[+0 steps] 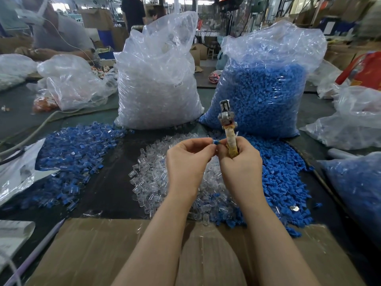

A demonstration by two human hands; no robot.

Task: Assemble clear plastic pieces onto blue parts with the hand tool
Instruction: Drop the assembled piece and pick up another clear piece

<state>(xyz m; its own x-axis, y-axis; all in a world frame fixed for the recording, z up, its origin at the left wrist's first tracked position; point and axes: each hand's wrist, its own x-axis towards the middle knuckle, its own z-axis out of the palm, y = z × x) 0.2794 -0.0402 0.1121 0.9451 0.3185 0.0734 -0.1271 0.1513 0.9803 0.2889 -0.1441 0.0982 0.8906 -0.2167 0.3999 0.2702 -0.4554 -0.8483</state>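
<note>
Cardboard (99, 250) lies flat nearest to me, under both forearms. Above it I see my left hand (186, 162) with fingers curled, pinching a small blue part (215, 142) at the fingertips, and my right hand (239, 162) touching that same part with its thumb side while its fingers wrap the taped handle of the hand tool (227, 129), which stands upright with its metal head above the grip. Directly beneath the grip sits a loose pile of clear plastic pieces (152, 182); to the right of the grip spreads a heap of blue parts (282, 182), and well to the left lies a pile of blue pieces with clear caps (78, 157). Beyond the grip stand two tall plastic bags, a clear-filled bag (156, 79) left of the tool head and a blue-filled bag (266, 85) just behind it
</note>
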